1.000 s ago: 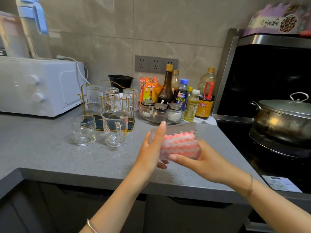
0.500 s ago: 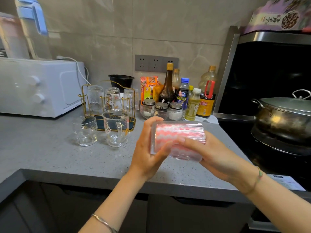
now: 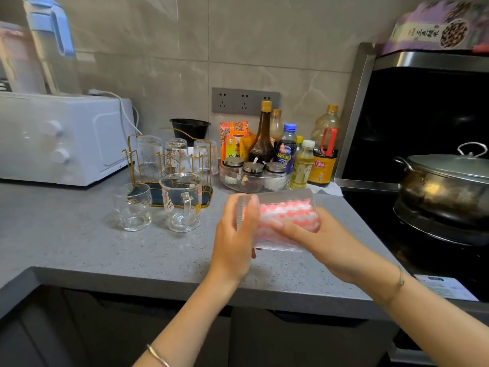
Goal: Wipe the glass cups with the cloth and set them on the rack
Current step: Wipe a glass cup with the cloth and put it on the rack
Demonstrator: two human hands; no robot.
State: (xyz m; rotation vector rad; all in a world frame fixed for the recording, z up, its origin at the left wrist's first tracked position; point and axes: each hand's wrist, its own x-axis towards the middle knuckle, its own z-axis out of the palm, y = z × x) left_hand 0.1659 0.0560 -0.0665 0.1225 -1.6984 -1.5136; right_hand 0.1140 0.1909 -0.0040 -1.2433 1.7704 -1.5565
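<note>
- Left hand point(image 3: 234, 239) is curled round the left end of the cup point(image 3: 280, 198); the thumb lies up the near side of that end; the other fingers are hidden behind the glass.
- Right hand point(image 3: 325, 245) grips the cup's right end from below and the near side; its fingers point(image 3: 276, 224) lie along the near wall; whether any reach inside, I cannot tell.
- The cup lies on its side between the two hands, over the counter point(image 3: 79, 247); its wall is ribbed and clear.
- Cloth point(image 3: 291, 214), pink and white, shows through the glass just beyond the right fingertips; it fills the cup's middle.
- Mug point(image 3: 182, 201) stands upright near the left hand, to its left, handle toward the person; a small glass point(image 3: 132, 206) stands just left of the mug, apart from it.
- Rack point(image 3: 129, 165), gold wire, sits beyond the mug, left of the left hand; three cups stand in it.
- Jars point(image 3: 254, 169) in a clear tray sit just beyond both hands; bottles point(image 3: 264, 139) stand behind them by the wall.
- Pot point(image 3: 444, 186), lidded, sits well right of the right hand; oven point(image 3: 60, 139), white, is far left of the left hand.
</note>
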